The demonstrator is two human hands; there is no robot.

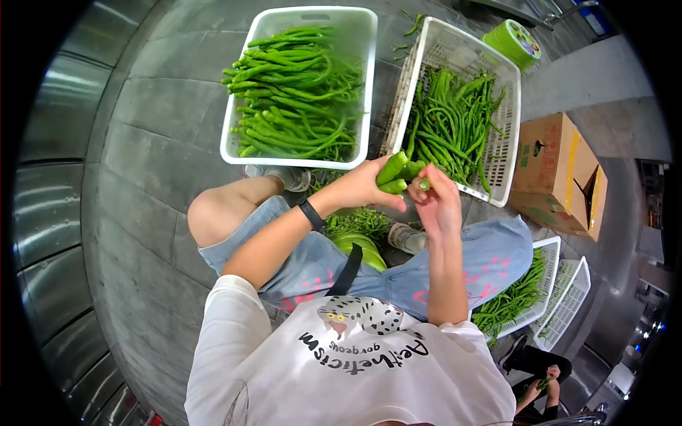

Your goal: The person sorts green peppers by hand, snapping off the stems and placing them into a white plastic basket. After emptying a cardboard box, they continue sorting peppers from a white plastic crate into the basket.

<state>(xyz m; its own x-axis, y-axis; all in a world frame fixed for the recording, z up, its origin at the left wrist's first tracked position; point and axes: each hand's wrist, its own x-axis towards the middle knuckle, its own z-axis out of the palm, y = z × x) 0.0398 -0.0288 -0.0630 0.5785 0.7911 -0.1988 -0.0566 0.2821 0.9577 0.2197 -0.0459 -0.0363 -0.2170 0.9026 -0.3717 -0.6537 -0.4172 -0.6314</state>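
My left hand (364, 186), with a black band on the wrist, is wrapped round a few long green chili peppers (391, 169), their stem ends pointing right. Close beside it, my right hand (438, 199) pinches the tip of one green pepper between thumb and fingers. Beyond my left hand stands a white tub (231, 121) with long green peppers (295, 92) laid side by side. A white slatted crate (509, 117) beyond my right hand holds looser, tangled peppers (455, 121). Below my hands, small green stems (357, 221) lie piled between my legs.
A bright green round object (355, 248) sits between my legs. To the right are a cardboard box (550, 170), a green tub (513, 44) and more white crates (565, 305), one with peppers. Another person's hands (545, 380) show at the lower right. Stem scraps dot the grey floor (156, 142).
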